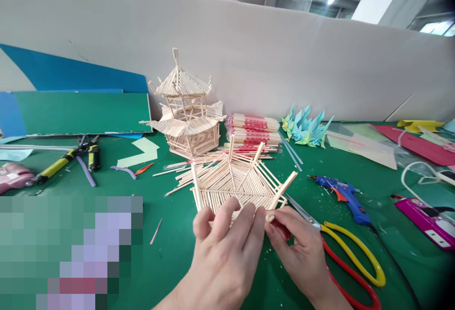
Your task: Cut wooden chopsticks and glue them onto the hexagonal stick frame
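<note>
Remotely, I see the left hand (229, 248) bent over the near edge of the stick frame (232, 189) — its grip I can't tell — while the right hand (300, 248) pinches a pale piece (270, 216) there; the frame sits before the pagoda model (186, 111).

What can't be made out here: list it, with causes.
All in the head view:
Near edge of the stick frame: largely behind the left hand.
Pale piece: small, partly covered by the right hand.
Lilac shape: pixelated.
Pink object: cut off by left edge.
</note>
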A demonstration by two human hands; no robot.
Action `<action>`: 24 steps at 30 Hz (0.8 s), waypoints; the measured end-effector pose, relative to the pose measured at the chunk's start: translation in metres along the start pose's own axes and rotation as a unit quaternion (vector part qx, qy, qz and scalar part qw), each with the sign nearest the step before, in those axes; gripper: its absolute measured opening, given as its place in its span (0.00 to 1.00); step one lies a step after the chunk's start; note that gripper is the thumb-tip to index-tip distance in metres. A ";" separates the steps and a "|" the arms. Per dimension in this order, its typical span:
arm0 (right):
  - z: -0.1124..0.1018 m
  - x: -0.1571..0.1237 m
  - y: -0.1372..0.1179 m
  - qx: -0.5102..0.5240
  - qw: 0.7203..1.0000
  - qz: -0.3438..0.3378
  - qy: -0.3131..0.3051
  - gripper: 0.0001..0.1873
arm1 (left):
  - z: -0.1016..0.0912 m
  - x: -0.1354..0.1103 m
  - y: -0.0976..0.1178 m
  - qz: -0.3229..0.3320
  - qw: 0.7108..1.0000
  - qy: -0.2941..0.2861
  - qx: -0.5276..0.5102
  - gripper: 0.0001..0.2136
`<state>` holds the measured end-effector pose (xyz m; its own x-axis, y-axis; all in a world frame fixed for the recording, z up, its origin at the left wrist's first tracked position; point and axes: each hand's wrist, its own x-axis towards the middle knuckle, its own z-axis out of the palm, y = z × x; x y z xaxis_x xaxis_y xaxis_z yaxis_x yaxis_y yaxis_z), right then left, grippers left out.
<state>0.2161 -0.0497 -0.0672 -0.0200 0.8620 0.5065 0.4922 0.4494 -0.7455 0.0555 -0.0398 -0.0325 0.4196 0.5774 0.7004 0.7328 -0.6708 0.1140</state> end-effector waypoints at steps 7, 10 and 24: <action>0.000 -0.009 0.013 -0.013 1.000 -0.024 0.012 0.08 | -0.023 -0.036 -0.023 -0.167 0.982 0.081 0.036 0.19; 0.001 -0.009 0.013 -0.011 0.999 -0.037 0.021 0.07 | -0.022 -0.048 -0.028 -0.166 0.983 0.078 0.004 0.19; 0.007 -0.004 0.002 -0.009 0.999 -0.015 0.050 0.04 | -0.005 -0.046 -0.033 -0.130 0.984 0.121 -0.023 0.15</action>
<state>0.2111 -0.0508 -0.0732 0.0512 0.8204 0.5695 0.5075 0.4697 -0.7223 0.0091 -0.0470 -0.0648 0.0775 0.6092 0.7893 0.7712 -0.5384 0.3398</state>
